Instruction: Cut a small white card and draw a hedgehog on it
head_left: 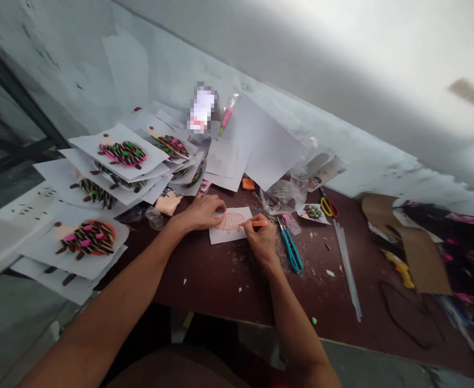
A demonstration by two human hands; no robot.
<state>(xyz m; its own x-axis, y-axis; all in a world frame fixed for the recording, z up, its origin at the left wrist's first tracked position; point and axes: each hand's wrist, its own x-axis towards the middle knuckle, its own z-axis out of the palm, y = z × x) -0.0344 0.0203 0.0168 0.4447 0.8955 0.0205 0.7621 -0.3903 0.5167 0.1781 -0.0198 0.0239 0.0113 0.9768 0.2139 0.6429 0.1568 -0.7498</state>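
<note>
A small white paper (219, 237) lies on the dark red table, bearing an orange line drawing (233, 221) of a rounded body with short legs, filled with marks. My right hand (262, 241) grips an orange marker (259, 223), its tip at the right side of the drawing. My left hand (204, 212) rests on the paper's left edge, holding nothing, with its fingers lightly bent and apart. Just right of my right hand lie blue-handled pliers or cutters (292, 251); I cannot tell which.
Stacked papers with decorated hedgehog pictures (123, 153) fill the left. Behind the paper are a phone (202, 110), blank sheets (261, 140) and a clear plastic bag (283, 195). To the right are scissors (329, 207), glue sticks (348, 272) and a yellow glue gun (400, 268).
</note>
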